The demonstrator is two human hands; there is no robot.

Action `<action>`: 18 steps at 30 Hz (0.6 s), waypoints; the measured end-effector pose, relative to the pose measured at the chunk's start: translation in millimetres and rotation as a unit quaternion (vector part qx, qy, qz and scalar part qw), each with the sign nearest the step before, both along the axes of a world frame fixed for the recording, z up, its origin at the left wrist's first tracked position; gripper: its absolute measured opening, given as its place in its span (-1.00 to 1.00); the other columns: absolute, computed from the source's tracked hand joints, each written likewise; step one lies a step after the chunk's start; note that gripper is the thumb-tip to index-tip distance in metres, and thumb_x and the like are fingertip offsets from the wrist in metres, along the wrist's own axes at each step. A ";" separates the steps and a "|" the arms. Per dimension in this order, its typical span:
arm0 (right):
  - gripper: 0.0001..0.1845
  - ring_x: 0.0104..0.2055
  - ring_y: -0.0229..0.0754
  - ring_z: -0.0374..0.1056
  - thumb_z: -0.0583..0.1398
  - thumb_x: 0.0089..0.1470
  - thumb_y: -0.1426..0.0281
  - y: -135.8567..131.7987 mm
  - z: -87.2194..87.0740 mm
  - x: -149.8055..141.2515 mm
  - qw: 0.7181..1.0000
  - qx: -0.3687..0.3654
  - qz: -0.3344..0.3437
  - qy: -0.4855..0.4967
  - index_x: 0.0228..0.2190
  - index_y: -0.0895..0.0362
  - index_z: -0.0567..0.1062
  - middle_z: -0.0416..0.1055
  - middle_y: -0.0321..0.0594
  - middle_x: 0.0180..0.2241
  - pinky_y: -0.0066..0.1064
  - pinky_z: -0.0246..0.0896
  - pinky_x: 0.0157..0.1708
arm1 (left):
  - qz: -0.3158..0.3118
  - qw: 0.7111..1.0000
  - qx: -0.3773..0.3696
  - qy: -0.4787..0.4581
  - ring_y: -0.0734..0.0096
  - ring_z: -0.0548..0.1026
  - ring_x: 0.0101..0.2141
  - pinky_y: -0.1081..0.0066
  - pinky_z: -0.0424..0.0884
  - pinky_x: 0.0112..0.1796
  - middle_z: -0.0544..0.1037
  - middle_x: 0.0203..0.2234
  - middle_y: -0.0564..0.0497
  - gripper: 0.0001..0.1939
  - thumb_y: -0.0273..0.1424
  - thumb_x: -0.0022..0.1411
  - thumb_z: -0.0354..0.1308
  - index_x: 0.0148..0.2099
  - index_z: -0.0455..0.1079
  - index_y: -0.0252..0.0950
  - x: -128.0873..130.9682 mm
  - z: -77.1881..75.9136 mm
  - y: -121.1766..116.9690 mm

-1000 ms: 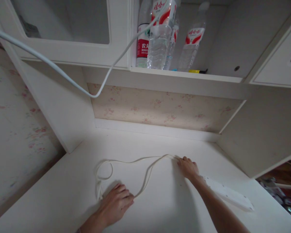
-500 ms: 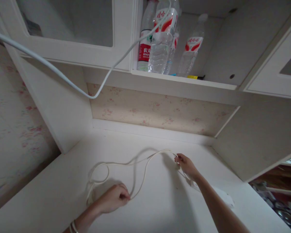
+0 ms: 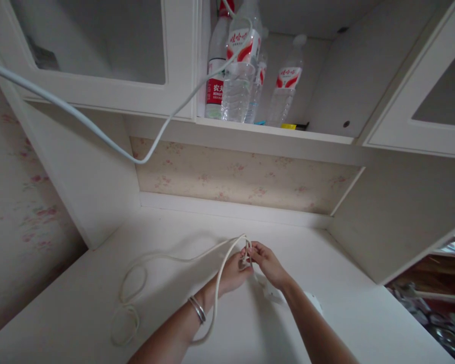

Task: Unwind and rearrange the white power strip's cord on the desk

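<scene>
A long off-white cable [image 3: 197, 258] runs in loose loops over the white tabletop, with coils at the left. My left hand [image 3: 233, 275], wearing silver bangles at the wrist, is closed around a gathered part of it. Right beside it, the fingers of my right hand [image 3: 266, 262] pinch the cable where it bends over at the top. One loop hangs across my left forearm. Behind my right forearm lies a white object, perhaps a power strip [image 3: 273, 294], partly hidden; the cable leads towards it.
Overhead, several plastic bottles [image 3: 238, 91] stand in an open cabinet shelf [image 3: 273, 130] between glass-panelled doors [image 3: 98, 93]. Another thick white cable [image 3: 60, 103] dangles across the upper left, near my view. Side panels [image 3: 87, 167] enclose the tabletop [image 3: 174, 227].
My left hand has moved right and up to meet my right hand, which has shifted left. The cable between them is now gathered, and a loop hangs over my left arm.
</scene>
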State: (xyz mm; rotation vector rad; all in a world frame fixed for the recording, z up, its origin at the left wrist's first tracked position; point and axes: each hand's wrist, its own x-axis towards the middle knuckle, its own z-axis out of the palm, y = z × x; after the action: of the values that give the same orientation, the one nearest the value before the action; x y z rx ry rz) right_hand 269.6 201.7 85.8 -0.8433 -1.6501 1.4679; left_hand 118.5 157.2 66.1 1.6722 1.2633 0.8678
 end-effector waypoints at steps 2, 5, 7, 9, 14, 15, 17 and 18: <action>-0.60 -0.31 -0.19 0.34 0.17 0.11 0.05 -2.2 -1.2 -4.7 1.000 0.003 0.004 0.005 -0.25 0.14 0.47 0.46 -0.18 -0.31 -0.33 0.24 -0.26 | 0.016 0.999 0.021 0.020 0.26 0.44 -0.17 0.34 0.30 -0.18 0.47 -0.13 -0.18 -0.61 -0.32 0.23 -0.01 0.07 0.27 -0.37 4.0 4.0 5.2; -0.56 -0.25 -0.15 0.36 0.11 0.14 0.02 1.6 -8.7 -3.5 0.999 0.030 -0.007 -0.033 -0.21 0.13 0.46 0.46 -0.16 -0.26 -0.33 0.27 -0.25 | 0.030 0.997 0.026 0.073 0.25 0.44 -0.29 0.33 0.29 -0.25 0.50 -0.30 -0.16 -0.76 -0.29 0.23 0.00 -0.21 0.38 -0.36 -2.6 8.2 6.8; -0.52 -0.25 -0.16 0.38 0.04 0.17 -0.01 9.3 -16.2 3.0 0.990 0.082 -0.057 -0.098 -0.18 0.12 0.45 0.46 -0.16 -0.25 -0.35 0.28 -0.27 | 0.042 0.993 0.020 0.111 0.25 0.43 -0.34 0.32 0.26 -0.29 0.49 -0.37 -0.16 -0.75 -0.29 0.25 -0.03 -0.32 0.36 -0.34 -12.5 13.2 2.8; -0.51 -0.32 -0.18 0.37 -0.01 0.18 -0.01 19.8 -23.7 14.5 0.971 0.131 -0.121 -0.162 -0.19 0.10 0.45 0.46 -0.18 -0.28 -0.38 0.27 -0.32 | 0.065 0.987 0.015 0.145 0.25 0.43 -0.35 0.31 0.24 -0.32 0.48 -0.38 -0.17 -0.72 -0.32 0.28 -0.13 -0.33 0.33 -0.34 -26.1 21.9 -6.5; -0.60 -0.45 -0.16 0.32 0.02 0.12 0.08 46.4 -35.2 55.9 0.935 0.155 -0.197 -0.250 -0.36 0.10 0.49 0.46 -0.23 -0.44 -0.36 0.19 -0.36 | 0.038 0.978 -0.016 0.206 0.37 0.40 -0.46 0.41 0.17 -0.42 0.46 -0.53 0.01 -0.67 -0.21 0.29 -0.12 -0.42 0.30 -0.28 -80.8 50.2 -48.5; -0.62 -0.43 -0.14 0.33 0.03 0.11 0.10 50.3 -36.6 62.9 0.929 0.157 -0.207 -0.264 -0.36 0.09 0.50 0.47 -0.22 -0.44 -0.35 0.19 -0.34 | -0.016 0.973 -0.039 0.228 0.41 0.39 -0.48 0.43 0.15 -0.44 0.46 -0.54 0.05 -0.65 -0.17 0.28 -0.09 -0.42 0.30 -0.27 -94.6 54.6 -57.1; -0.63 -0.38 -0.11 0.36 0.03 0.09 0.14 56.5 -39.4 72.3 0.918 0.157 -0.224 -0.286 -0.32 0.09 0.52 0.49 -0.21 -0.41 -0.34 0.18 -0.29 | -0.084 0.965 -0.085 0.232 0.46 0.35 -0.53 0.47 0.13 -0.49 0.44 -0.57 0.10 -0.61 -0.10 0.27 -0.09 -0.43 0.32 -0.27 -122.1 61.2 -70.8; -0.62 -0.36 -0.09 0.38 0.02 0.09 0.14 58.9 -40.7 74.7 0.914 0.155 -0.232 -0.295 -0.30 0.09 0.52 0.50 -0.21 -0.39 -0.33 0.18 -0.27 | -0.095 0.964 -0.096 0.229 0.47 0.33 -0.54 0.48 0.12 -0.51 0.42 -0.58 0.10 -0.58 -0.09 0.27 -0.10 -0.42 0.33 -0.27 -134.7 63.3 -75.4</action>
State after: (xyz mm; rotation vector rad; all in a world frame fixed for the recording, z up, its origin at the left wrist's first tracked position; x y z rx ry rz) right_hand 344.3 260.6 45.1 -1.4642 -1.8595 0.6234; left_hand -16.2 81.8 129.4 1.8583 1.4061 0.2354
